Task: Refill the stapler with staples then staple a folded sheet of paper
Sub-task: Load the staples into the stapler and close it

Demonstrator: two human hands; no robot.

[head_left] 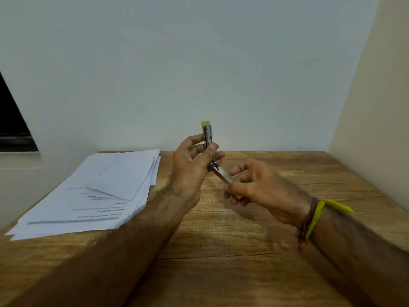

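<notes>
**Stapler swung open in mid-air, ready for loading**

I hold the stapler (209, 142) up over the middle of the desk (221, 251), clear of the wood, so both halves can hinge apart. My left hand (190, 167) pinches the upright metal half between thumb and fingers (211, 151), its yellow tip pointing up. My right hand (256, 185) is closed round the other half, which slants down to the right; I judge this spread is meant to bare the staple channel. I see no staples anywhere, so they may be hidden in my right palm.

The paper stack (99, 196) lies at the left, reaching the desk's far edge and overhanging its left edge, with a folded sheet (124, 173) on top. The near and right stretches of wood are bare, giving room to set things down. Walls close in at the far and right sides.
</notes>
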